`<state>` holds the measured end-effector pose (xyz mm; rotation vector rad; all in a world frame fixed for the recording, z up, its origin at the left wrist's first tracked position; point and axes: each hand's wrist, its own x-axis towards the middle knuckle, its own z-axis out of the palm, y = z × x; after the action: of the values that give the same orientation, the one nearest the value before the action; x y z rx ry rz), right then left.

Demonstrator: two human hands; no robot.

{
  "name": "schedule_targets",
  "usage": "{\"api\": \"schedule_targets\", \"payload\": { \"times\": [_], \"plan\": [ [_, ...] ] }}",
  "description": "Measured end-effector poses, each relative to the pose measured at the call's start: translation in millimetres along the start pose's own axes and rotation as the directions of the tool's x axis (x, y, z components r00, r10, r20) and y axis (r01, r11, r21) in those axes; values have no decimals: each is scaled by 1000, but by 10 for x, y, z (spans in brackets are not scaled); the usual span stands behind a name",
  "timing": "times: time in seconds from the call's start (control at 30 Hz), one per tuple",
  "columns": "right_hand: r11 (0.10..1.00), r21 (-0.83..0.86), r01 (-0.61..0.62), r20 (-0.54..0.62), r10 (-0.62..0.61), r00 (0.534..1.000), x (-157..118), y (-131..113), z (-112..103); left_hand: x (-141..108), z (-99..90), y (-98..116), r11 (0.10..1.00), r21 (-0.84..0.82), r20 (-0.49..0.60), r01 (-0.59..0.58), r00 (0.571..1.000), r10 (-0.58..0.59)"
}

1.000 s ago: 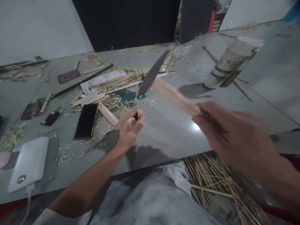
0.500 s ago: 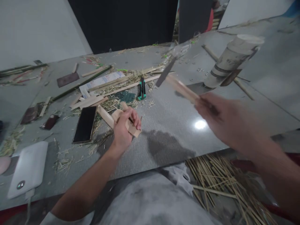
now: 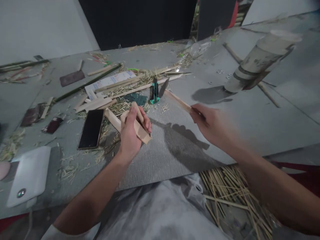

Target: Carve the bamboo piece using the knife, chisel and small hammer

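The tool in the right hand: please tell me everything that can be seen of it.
The tool has a long, pale handle that looks wooden and a dark, flat head, perhaps metal, standing at an angle at its far end. The right hand grips the near end, holding it above the grey table.

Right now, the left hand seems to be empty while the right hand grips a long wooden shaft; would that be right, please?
Not quite: the left hand is holding pale wood, as the head view shows; the right hand does grip a long wooden shaft.
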<state>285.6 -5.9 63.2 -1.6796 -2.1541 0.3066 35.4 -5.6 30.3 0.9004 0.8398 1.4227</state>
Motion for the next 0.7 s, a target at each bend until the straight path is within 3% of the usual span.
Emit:
{"api": "schedule_targets", "payload": {
  "times": [0.2,0.4,0.5,0.7],
  "plan": [
    [977,199,80,-54,-71,996,-31,-200,-266,-13,-36,-137,993,88,95,-79,993,71],
    [990,120,72,-115,-58,992,-172,-415,-564,-16,-68,-196,972,215,78,-98,994,83],
    [971,223,89,-108,-66,992,-134,-462,-471,-24,-76,-190,957,261,117,-129,988,101],
    [844,533,51,11,-67,998,135,-711,-56,-50,-73,-158,919,336,241,-207,962,128]
  ]
}}
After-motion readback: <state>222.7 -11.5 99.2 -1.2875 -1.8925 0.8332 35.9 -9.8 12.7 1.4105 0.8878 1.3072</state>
